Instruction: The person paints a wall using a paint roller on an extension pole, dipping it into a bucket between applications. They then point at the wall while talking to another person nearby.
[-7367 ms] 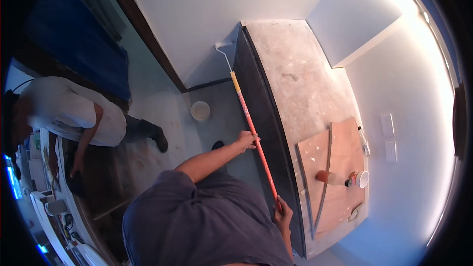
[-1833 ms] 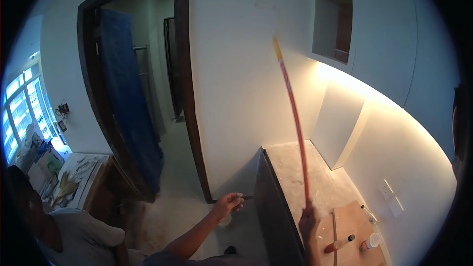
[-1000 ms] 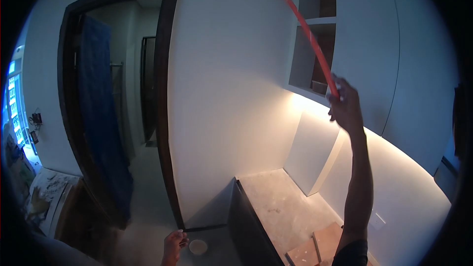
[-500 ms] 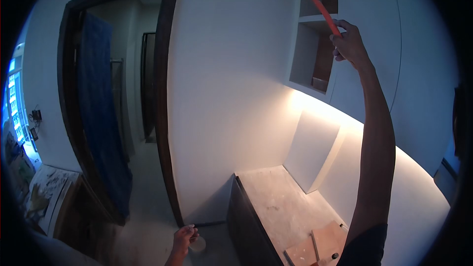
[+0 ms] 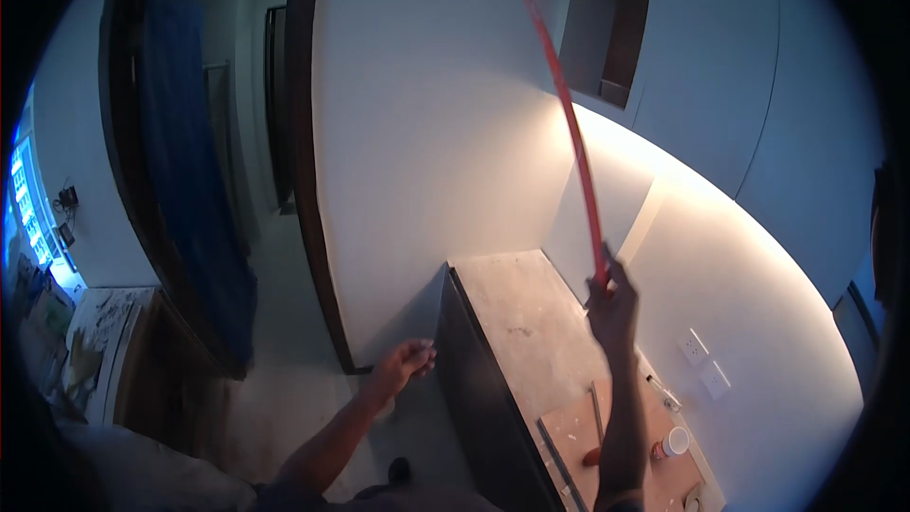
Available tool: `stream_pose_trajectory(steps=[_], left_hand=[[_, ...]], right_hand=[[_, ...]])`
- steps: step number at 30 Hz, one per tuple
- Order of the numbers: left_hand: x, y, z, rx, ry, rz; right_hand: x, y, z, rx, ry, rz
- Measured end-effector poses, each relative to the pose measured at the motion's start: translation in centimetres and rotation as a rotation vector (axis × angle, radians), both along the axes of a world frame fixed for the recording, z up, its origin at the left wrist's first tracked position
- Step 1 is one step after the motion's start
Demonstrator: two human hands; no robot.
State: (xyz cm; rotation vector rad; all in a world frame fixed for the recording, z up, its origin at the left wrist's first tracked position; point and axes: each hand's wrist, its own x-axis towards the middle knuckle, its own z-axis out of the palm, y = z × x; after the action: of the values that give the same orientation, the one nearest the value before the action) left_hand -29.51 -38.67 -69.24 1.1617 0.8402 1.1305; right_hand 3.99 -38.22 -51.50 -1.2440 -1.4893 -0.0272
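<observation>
My right hand is closed round the lower end of a long, thin red stick. The stick slants up and left, slightly bowed, and its top looks yellowish near the upper edge of the view. Beneath that arm is a countertop with reddish-brown boards on it. My left hand is in the air left of the counter's dark side, fingers curled together in a pinch. Whatever may be between those fingertips is too small to make out. A pale round thing shows partly behind the left wrist.
A white cup stands on the boards by the wall, below wall sockets. Wall cabinets with an open shelf hang above a lit strip. At left are a dark door frame, a blue-covered door and a cluttered surface.
My right hand has come down and left with the red stick, from the open shelf to above the counter. My left hand has risen and moved right. The view has tilted downward.
</observation>
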Motion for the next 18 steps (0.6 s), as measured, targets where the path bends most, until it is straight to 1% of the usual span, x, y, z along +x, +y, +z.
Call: stream_pose_trajectory(steps=[1, 2, 4, 5, 6, 7, 8, 10, 11, 13, 16, 18], left_hand=[[0.9, 0.2, 2.0, 0.028, 0.020, -0.037], [1.8, 0.5, 3.9, 0.060, 0.041, -0.073], [3.6, 1.7, 6.2, 0.142, 0.047, -0.145], [4.6, 2.6, 6.7, 0.172, 0.036, -0.160], [5.6, 3.8, 6.8, 0.202, 0.023, -0.175], [6.7, 4.6, 7.0, 0.231, 0.011, -0.191], [7.7, 5.0, 7.6, 0.224, 0.010, -0.171], [9.5, 5.5, 8.3, 0.207, 0.008, -0.129], [10.3, 6.1, 8.0, 0.172, -0.004, -0.124], [11.8, 7.8, 5.7, 0.096, -0.033, -0.114], [12.9, 9.4, 1.7, 0.023, 0.068, -0.169], [13.4, 9.5, -1.3, -0.012, 0.018, -0.117]], right_hand=[[-1.3, -2.3, -1.8, -0.111, 0.035, -0.041], [-1.2, -3.1, -5.3, -0.130, 0.083, 0.011], [-2.0, -6.0, -10.0, -0.237, 0.068, -0.044], [-2.4, -7.7, -11.4, -0.291, 0.057, -0.059], [-2.1, -8.6, -14.5, -0.306, 0.117, -0.020], [-3.0, -10.4, -15.2, -0.309, 0.113, -0.038], [-2.5, -11.3, -18.0, -0.318, 0.120, -0.023], [-2.0, -13.4, -22.4, -0.235, 0.012, -0.030], [-2.0, -14.5, -24.0, -0.274, 0.005, -0.030], [-1.8, -16.8, -26.7, -0.360, -0.012, -0.032], [-1.3, -19.7, -30.9, -0.332, -0.050, 0.000], [-1.1, -21.5, -33.6, -0.349, -0.041, 0.002]])
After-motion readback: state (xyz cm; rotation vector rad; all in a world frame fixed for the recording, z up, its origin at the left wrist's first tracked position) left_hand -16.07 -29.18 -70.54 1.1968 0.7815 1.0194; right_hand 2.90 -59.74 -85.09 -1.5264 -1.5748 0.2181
